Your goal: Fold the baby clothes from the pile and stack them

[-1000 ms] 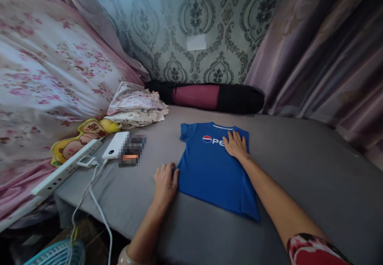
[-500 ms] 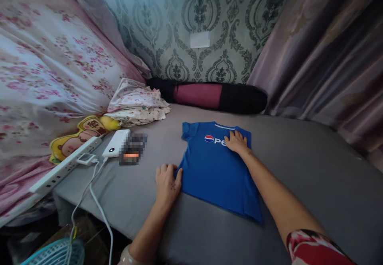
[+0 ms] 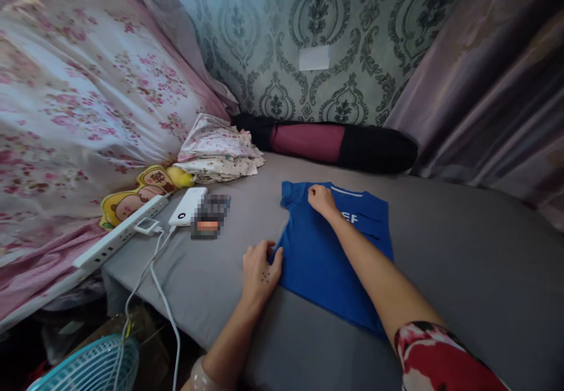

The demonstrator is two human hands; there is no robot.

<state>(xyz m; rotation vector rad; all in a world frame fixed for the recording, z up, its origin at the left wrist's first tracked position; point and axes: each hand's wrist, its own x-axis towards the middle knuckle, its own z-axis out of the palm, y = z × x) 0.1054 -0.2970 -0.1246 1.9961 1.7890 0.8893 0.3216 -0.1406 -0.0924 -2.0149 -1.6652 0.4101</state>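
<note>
A blue T-shirt (image 3: 308, 256) lies front up on the grey sheet, its collar away from me and its left sleeve folded out. White letters on the chest are partly covered by my right forearm. My right hand (image 3: 321, 200) is closed on the cloth just left of the collar, fingers curled under and partly hidden. Creases run across the shirt's right chest. My left hand (image 3: 263, 270) is at the left side edge, with a bit of blue cloth between thumb and fingers.
On the left are a phone-like blurred item (image 3: 210, 217), a white power bank (image 3: 188, 206), a power strip (image 3: 121, 232) with cables, and a yellow cushion (image 3: 127, 200). Folded cloths (image 3: 220, 150) and a long black-and-maroon bag (image 3: 308, 142) lie at the back. A blue fan (image 3: 92, 367) stands below the bed edge.
My right hand has moved left across the shirt, from the right chest to left of the collar, and its fingers have curled. Creases have appeared on the chest. My left hand stays at the edge.
</note>
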